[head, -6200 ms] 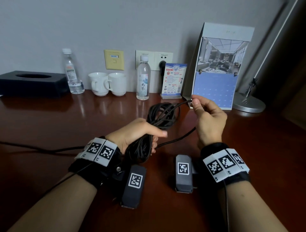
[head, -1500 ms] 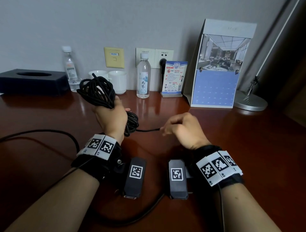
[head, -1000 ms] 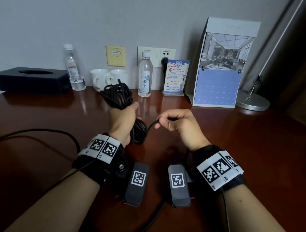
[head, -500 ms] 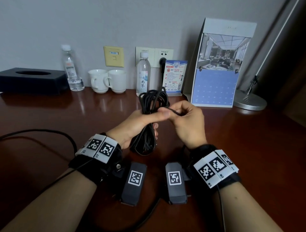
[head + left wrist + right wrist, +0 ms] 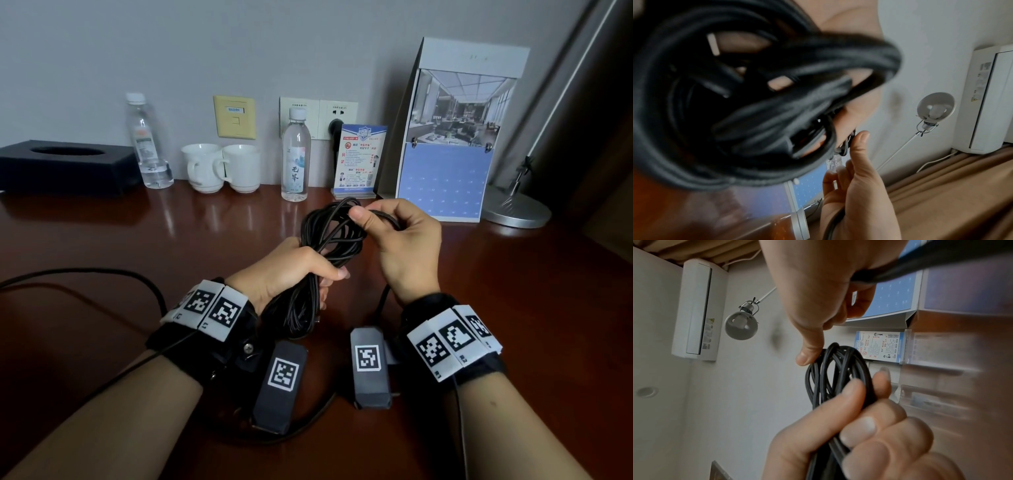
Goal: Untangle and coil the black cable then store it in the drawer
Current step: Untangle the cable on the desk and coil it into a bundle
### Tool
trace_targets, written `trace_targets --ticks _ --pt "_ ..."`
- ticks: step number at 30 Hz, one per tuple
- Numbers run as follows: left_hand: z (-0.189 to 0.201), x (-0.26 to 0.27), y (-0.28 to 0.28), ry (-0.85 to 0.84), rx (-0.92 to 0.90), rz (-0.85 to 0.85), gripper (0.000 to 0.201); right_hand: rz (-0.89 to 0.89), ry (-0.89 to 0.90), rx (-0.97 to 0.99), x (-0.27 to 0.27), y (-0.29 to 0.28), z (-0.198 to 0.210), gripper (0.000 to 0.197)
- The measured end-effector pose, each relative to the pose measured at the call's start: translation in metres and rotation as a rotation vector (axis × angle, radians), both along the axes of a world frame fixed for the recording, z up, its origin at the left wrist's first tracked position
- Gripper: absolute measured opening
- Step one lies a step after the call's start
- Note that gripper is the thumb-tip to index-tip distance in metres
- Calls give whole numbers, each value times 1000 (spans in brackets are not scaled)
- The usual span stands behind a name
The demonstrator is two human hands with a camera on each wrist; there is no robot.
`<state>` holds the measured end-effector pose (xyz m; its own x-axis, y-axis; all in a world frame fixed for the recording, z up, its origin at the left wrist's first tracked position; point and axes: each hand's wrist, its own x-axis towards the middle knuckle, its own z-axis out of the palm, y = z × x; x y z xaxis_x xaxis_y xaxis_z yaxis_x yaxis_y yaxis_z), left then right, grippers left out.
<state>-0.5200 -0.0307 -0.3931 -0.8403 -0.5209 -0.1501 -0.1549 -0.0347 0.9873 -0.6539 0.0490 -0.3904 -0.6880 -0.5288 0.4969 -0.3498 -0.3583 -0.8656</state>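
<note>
Behind black cable [image 5: 329, 233]: illegibly labelled bottles [image 5: 294, 154]

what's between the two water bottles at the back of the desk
In the head view, two white cups stand side by side between the left water bottle and the right water bottle; a yellow wall plate is behind them.

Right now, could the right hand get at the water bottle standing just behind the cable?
Probably not right away. The path over the desk to the water bottle looks free, but the right hand pinches a strand of the black cable, which the left hand grips; it would need to let go first.
</note>
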Motion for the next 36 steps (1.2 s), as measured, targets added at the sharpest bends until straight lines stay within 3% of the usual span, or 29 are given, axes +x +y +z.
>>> trace_targets --ticks 10,14,18,24,36 --pt "-2 3 -2 3 -21 -128 21 158 -96 -63 1 2 2 7" --pt "-4 2 -4 25 -1 -191 21 213 -152 -79 2 3 2 23" --pt "-6 2 -6 49 34 -223 21 204 -190 -78 -1 2 1 16" --pt "-8 2 -9 57 51 -251 20 254 -298 18 -2 3 0 45" --pt "-9 1 -10 80 67 -296 19 341 -414 49 -2 0 -6 20"
